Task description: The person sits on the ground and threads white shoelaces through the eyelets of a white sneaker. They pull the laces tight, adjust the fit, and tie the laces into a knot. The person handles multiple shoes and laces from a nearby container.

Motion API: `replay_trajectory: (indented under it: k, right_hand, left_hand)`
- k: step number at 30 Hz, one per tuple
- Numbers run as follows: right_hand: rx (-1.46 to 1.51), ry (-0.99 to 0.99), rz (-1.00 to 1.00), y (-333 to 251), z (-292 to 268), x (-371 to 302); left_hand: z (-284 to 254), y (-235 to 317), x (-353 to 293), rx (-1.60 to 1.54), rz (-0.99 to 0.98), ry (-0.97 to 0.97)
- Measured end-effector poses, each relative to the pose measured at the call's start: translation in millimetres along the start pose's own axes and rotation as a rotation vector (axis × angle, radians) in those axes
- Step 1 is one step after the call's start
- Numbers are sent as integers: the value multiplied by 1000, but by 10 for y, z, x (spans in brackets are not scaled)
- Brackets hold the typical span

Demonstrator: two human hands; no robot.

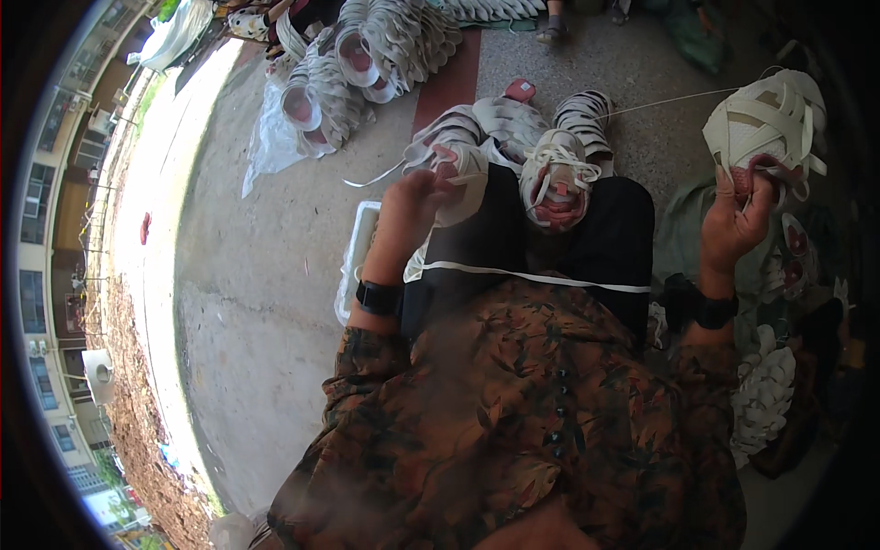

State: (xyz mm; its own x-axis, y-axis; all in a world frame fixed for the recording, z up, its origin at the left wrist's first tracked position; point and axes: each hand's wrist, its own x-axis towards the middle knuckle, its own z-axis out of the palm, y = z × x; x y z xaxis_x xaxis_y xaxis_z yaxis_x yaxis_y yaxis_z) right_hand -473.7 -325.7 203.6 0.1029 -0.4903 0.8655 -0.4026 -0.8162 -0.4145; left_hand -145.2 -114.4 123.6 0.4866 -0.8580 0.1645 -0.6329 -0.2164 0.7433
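My left hand (pixel 414 203) is closed at the left knee, its fingers on a cream shoe upper (pixel 470 191) with a pink lining. Out to the right, my right hand (pixel 741 218) grips another cream shoe upper (pixel 765 124), with crossed straps and loose lace ends, by its pink-lined opening. A thin thread (pixel 674 103) stretches from that upper leftward to the pieces in front of me. Between my knees rests a laced cream shoe upper (pixel 556 183), its pink opening toward me. A white cord (pixel 541 274) lies across my lap.
Stacked cream uppers (pixel 509 119) lie just beyond my knees, with a striped stack (pixel 585 117) beside them. Larger stacks (pixel 390 46) stand on the floor ahead. A white tray (pixel 365 225) sits by my left leg. More white pieces (pixel 765 385) lie at my right.
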Motion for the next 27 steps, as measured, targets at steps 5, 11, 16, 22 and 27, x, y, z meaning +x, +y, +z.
replay_trajectory:
  k: [5,11,16,22,27]
  right_hand:
    - [188,-472,62,-194,89,-155]
    - [340,-1004,-23,-316,663,-911]
    - [246,-1074,-37,-164,1015,-1385]
    - [542,-839,533,199,731,-1043]
    - [362,-647,624,183,924,-835]
  left_hand:
    - [-25,-288,-83,-522,-224,334]
    - [-167,-143,-63,-594,-125,419]
    - [12,85,-54,-508,26,303]
    - [324,780,6,18,532,46]
    - [1114,696,41,133,716,-296]
